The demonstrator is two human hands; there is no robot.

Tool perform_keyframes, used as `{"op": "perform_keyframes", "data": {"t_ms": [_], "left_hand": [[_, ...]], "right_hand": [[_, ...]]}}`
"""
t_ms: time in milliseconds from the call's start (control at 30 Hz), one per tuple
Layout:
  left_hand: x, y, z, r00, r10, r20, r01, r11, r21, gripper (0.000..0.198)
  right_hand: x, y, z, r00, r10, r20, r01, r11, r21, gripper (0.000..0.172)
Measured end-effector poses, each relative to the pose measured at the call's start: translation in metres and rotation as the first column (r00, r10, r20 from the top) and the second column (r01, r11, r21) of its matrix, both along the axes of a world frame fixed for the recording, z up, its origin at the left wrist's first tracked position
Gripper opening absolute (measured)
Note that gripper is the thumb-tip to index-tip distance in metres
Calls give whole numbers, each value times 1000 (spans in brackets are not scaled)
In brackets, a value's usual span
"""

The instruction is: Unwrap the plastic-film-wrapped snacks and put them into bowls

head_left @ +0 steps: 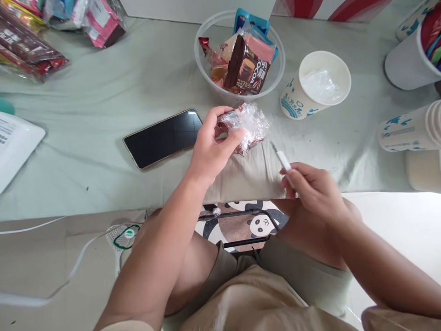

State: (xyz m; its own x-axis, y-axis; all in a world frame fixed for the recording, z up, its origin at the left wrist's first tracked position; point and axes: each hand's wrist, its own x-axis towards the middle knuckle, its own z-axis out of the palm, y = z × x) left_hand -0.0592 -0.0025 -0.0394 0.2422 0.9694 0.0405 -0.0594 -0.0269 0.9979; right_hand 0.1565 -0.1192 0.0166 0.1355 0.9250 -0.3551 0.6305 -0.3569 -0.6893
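Note:
My left hand (215, 145) is closed on a brown-and-red snack packet with crumpled clear plastic wrap (250, 125) around it, just in front of the plastic bowl. What is inside the wrap cannot be made out. In my closed right hand (308, 184) is a slim white-handled tool (284, 161). A thin blurred tip points from it toward the packet, apart from it; its exact kind is unclear. Beside my left hand lies a black-screened phone (161, 138). The clear bowl (203, 69) holds several snack packets, among them a brown cocoa packet (251, 64).
A paper cup (296, 99) with clear plastic wrap inside stands right of the bowl. Stacked paper cups (406, 126) and a filled white container (409, 64) are at the right edge. Bagged snacks (31, 41) lie far left, above a white pouch (17, 142). The cloth-covered table ends above my lap.

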Motion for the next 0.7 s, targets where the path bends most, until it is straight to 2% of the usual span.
{"op": "perform_keyframes", "data": {"t_ms": [67,133,200,267,333,400,467,533,567,633,700], "left_hand": [[1,0,7,998,-24,60,31,993,-117,37],[3,-1,15,991,-33,126,64,967,-247,31],[6,-2,22,982,-46,186,110,929,-354,27],[8,-2,27,977,-62,204,142,903,-406,23],[9,-3,30,980,-80,181,150,900,-409,20],[8,-4,32,982,-104,159,158,911,-382,24],[7,-5,33,980,-140,140,179,926,-332,26],[5,-7,32,982,-158,105,182,944,-277,26],[4,-7,29,985,-153,77,168,955,-246,25],[1,-6,23,992,-123,1,121,978,-167,23],[-4,-2,13,994,-82,-68,76,993,-87,22]], "right_hand": [[17,4,-6,966,-71,249,17,977,213,30],[34,14,-16,883,-115,456,-62,933,355,27],[49,24,-26,792,-108,601,-143,924,353,28],[59,33,-32,728,-92,680,-182,929,321,28],[58,39,-30,740,-92,666,-221,902,371,30],[46,44,-24,832,-49,553,-278,826,491,39],[26,48,-17,906,85,416,-335,744,578,55],[3,52,-14,912,211,353,-395,684,613,65],[-7,54,-14,909,234,345,-409,658,632,58],[-22,57,-17,916,217,339,-397,624,673,31],[-28,55,-22,933,162,320,-347,636,690,14]]}}
